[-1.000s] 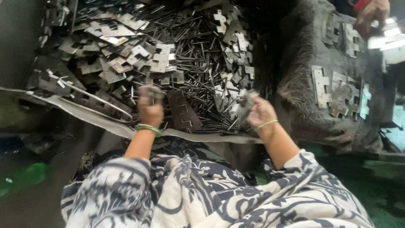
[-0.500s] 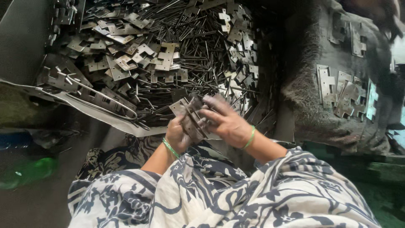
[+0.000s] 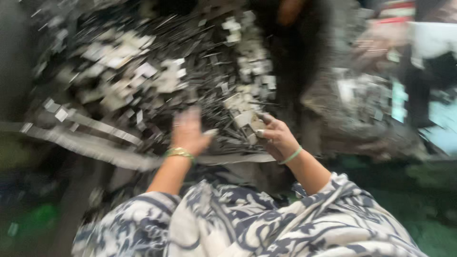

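The left hand [image 3: 188,133] is spread flat and empty over the pile of thin metal pins [image 3: 190,62]. The right hand [image 3: 276,138] pinches what seems, through the blur, a small metal plate [image 3: 247,121]; a firm, edge-avoiding pinch is best.

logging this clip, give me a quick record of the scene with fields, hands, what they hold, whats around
left hand: fingers spread, over the heap, holds nothing that shows
right hand: grips a small pale metal piece
heap: flat metal plates and thin dark rods, piled in front of the person
wrists: a green bangle on each
clothing: blue and white patterned cloth
image: motion blur, fine detail unclear
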